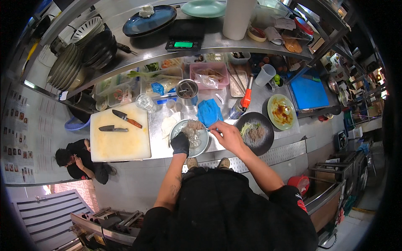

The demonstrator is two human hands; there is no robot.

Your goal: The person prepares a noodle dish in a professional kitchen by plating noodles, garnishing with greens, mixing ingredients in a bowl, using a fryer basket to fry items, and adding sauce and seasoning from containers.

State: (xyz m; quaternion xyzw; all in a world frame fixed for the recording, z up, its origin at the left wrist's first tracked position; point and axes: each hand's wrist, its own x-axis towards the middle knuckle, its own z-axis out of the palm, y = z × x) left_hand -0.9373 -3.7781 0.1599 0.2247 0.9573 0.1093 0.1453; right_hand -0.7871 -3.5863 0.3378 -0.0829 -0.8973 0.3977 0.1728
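My left hand (180, 144), in a black glove, reaches over the near left rim of a pale bowl (206, 145). Its fingers hide part of what the bowl holds, and I cannot tell whether they grip anything. Ice and clear liquid fill much of the bowl, and brown noodles (194, 125) lie towards its far side. From the right, my bare right hand (226, 134) pinches a thin metal utensil (207, 129) whose tip points into the bowl. Beside that hand is a black plate (267, 141) with brown noodles and pale green shreds.
Two knives (127, 119) lie on a white cutting board (119, 146) at left. Behind the bowl are a blue cloth (209, 112), a metal canister (187, 94) and a blowtorch (247, 98). A sauce-smeared green plate (282, 112) is at right. Overhead runs a steel shelf (213, 47). A person (81, 160) crouches at left.
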